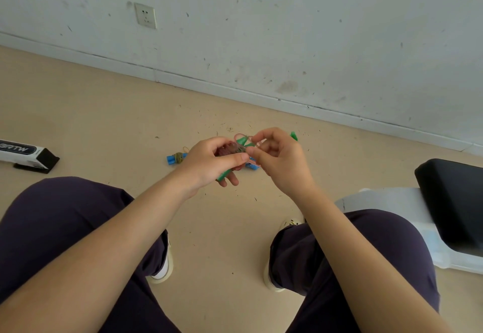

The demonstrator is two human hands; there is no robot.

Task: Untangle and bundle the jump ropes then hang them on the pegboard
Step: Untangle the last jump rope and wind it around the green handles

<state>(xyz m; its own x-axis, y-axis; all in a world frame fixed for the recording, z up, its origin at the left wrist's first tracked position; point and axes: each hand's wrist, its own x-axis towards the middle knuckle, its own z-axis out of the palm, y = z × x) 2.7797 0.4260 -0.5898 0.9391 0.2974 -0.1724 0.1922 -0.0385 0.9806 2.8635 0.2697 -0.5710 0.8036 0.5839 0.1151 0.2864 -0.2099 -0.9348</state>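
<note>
Where scuffed white wall (pixel 287 32) meets beige floor (pixel 104 123), left hand (pixel 209 162) in closed grip round green-handled jump rope (pixel 235 149), right hand (pixel 279 160) pinching its loop, blue-handled rope (pixel 176 158) on floor just behind.

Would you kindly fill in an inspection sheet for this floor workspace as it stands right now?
Surface: beige floor, scattered with small dark specks.
Job's things: green-handled jump rope with reddish cord held between both hands; blue-handled jump rope bundle lying on the floor beyond the left hand.
Clutter: white and black lettered box at far left; black cushioned seat on a white plastic base at right.
Grips: left hand holds the green handle and cord; right hand pinches the cord.
Cables: nothing seen.
Surroundings: scuffed white wall with a white wall socket; pegboard not in view.
</note>
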